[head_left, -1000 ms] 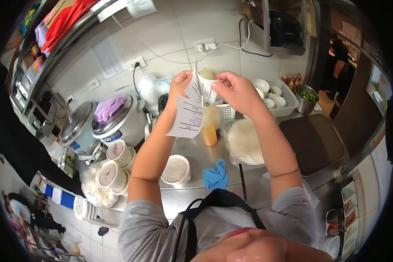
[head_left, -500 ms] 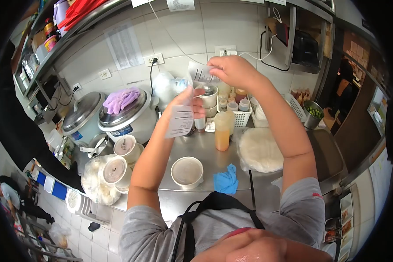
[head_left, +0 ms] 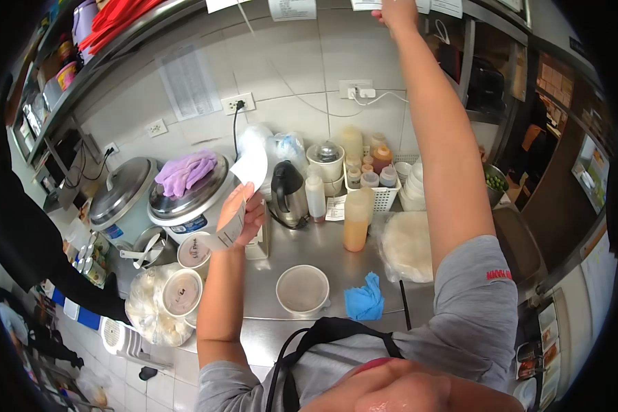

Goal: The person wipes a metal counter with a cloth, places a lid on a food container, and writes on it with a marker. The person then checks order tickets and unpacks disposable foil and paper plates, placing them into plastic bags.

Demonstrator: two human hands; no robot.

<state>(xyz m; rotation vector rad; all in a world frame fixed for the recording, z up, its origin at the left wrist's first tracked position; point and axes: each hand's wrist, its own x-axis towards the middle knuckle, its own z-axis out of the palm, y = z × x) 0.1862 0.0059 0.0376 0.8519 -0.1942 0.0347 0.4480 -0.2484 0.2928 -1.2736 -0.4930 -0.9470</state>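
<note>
My left hand (head_left: 246,216) is closed around a curled printed order slip (head_left: 228,235); its white upper end (head_left: 251,163) sticks up past my fingers. Up at the shelf edge, at the top of the view, my right hand (head_left: 397,14) pinches another paper slip (head_left: 364,5), its fingertips partly cut off by the frame. Below my hands, a lidded round tub (head_left: 302,289) stands on the steel counter (head_left: 268,302). A crumpled blue glove or cloth (head_left: 364,299) lies to its right. An electric kettle (head_left: 290,196) stands just right of my left hand.
Two big lidded pots (head_left: 120,196) stand at the left, a purple cloth (head_left: 185,173) on one. Squeeze bottles (head_left: 354,223), a white basket (head_left: 374,198) and bagged flat rounds (head_left: 406,246) sit behind the tub. A dark-sleeved person's arm (head_left: 55,240) reaches in at the left.
My right hand has risen from in front of the wall to the shelf edge with a slip. My left hand has moved lower and left, still holding its slip.
</note>
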